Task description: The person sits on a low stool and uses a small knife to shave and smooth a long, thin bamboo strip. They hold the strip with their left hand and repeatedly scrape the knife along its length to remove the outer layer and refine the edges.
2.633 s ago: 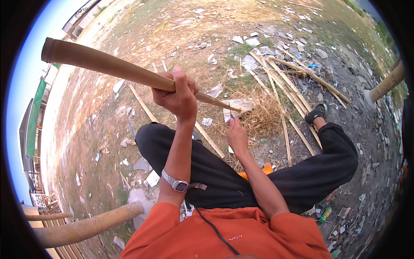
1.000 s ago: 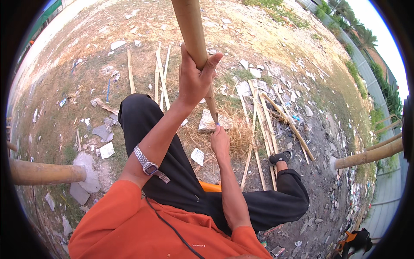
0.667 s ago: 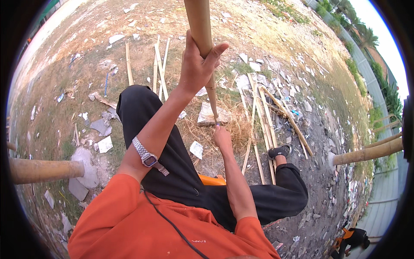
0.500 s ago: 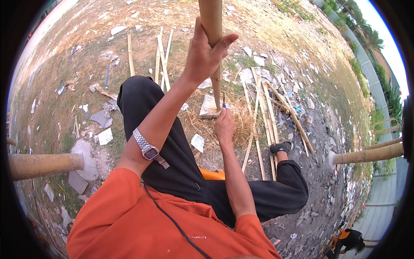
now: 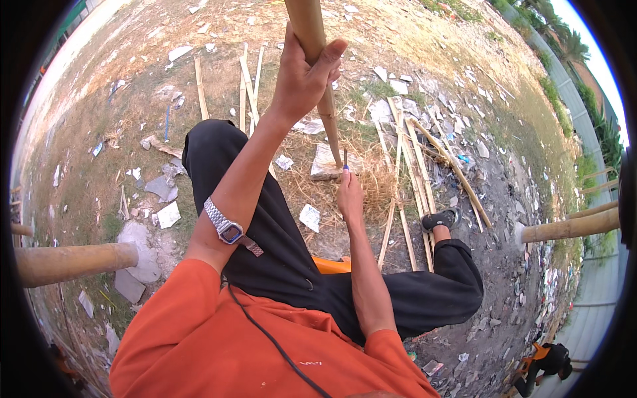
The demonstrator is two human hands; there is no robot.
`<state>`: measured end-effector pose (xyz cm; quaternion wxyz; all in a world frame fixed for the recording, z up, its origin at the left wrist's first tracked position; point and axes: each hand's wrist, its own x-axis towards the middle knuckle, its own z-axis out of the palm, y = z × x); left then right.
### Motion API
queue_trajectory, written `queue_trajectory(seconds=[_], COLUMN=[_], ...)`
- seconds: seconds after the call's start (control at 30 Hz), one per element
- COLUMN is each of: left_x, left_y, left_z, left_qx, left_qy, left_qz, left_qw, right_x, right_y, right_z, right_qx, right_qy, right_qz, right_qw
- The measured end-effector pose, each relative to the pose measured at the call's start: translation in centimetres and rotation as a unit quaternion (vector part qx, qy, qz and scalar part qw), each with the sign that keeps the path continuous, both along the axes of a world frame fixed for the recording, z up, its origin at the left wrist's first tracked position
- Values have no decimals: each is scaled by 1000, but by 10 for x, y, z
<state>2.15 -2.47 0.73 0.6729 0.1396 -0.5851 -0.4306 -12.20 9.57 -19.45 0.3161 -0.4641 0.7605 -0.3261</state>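
My left hand [image 5: 298, 89] is wrapped around a long bamboo pole [image 5: 306, 23], which leans with its top out of the frame. The pole's lower end narrows and comes down at a pale, rough block [image 5: 325, 166] on the ground; whether it touches the block I cannot tell. My right hand [image 5: 350, 199] grips a tool with a blue handle and a thin metal blade [image 5: 346, 159], held beside the pole's lower end. The fingers cover most of the handle, so the tool's exact kind does not show.
Split bamboo strips [image 5: 415, 179] lie right of the block, with more strips [image 5: 252, 83] beyond my left knee. Thick bamboo posts stand at left [image 5: 79, 264] and right [image 5: 564, 225]. Dry straw [image 5: 375, 189] and broken debris litter the ground. A person [image 5: 547, 361] is at lower right.
The pole's upper part has swung left, and my left hand has gone left with it. My right hand stays near the pole's lower end with the blue-handled tool. The whole view has shifted slightly.
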Motion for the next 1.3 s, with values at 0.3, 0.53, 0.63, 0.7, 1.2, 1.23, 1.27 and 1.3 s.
queue_trajectory(seconds=[0.3, 0.53, 0.63, 0.7, 1.2, 1.23, 1.27, 1.3], left_x=[-11, 5, 8, 4, 36, 33, 23, 24], left_y=[5, 17, 16, 15, 10, 12, 21, 23], left_z=[13, 13, 9, 6, -3, -6, 4, 5], left_qx=[-15, -16, 18, 10, 363, 334, 311, 286], left_qy=[34, 195, 205, 189, -534, -577, -600, -566], left_qz=[-4, 112, 82, 50, -72, -92, -121, -133], left_qw=[999, 974, 975, 981, 760, 739, 727, 762], right_x=[-36, 12, 20, 14, -66, -76, -90, -94], right_y=[-3, -11, -37, -61, -105, -105, -103, -102], right_z=[-124, 13, 71, 88, 141, 150, 156, 166], right_qx=[-3, -46, -183, -221, -462, -480, -506, -512], right_qy=[197, -529, -589, -593, -570, -535, -499, -455], right_qz=[15, -95, -145, -195, -245, -232, -199, -184], right_qw=[980, 842, 774, 749, 634, 656, 675, 705])
